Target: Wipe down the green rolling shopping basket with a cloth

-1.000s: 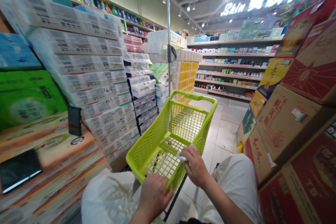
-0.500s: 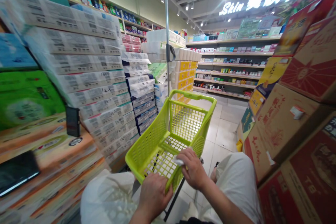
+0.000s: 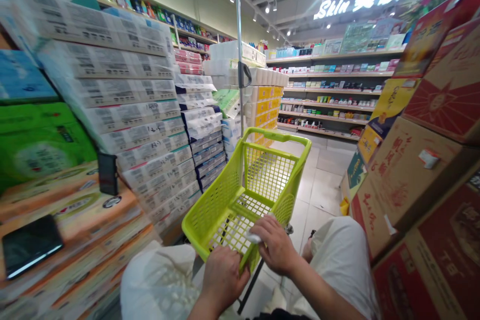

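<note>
A lime-green shopping basket (image 3: 210,200) with lattice walls stands between my knees, mounted on a dark frame. My left hand (image 3: 223,277) is closed over its near rim, fingers curled inward. Just to the right, my right hand (image 3: 273,242) is closed on a crumpled white cloth or tissue (image 3: 254,236), pressed against the basket's right side near the near corner. Only part of the white piece shows past the fingers. The basket's inside shows just the grid floor.
Packed paper goods (image 3: 127,85) are piled high on the left. A phone (image 3: 32,245) and a small black device (image 3: 108,174) lie on orange packs. Cartons (image 3: 405,170) are stacked on the right. A metal pole (image 3: 239,20) rises behind the basket; shelves (image 3: 333,92) stand farther back.
My right hand has shifted slightly down and left along the basket's side with the white cloth or tissue. My left hand keeps its hold on the rim. The view has shifted slightly.
</note>
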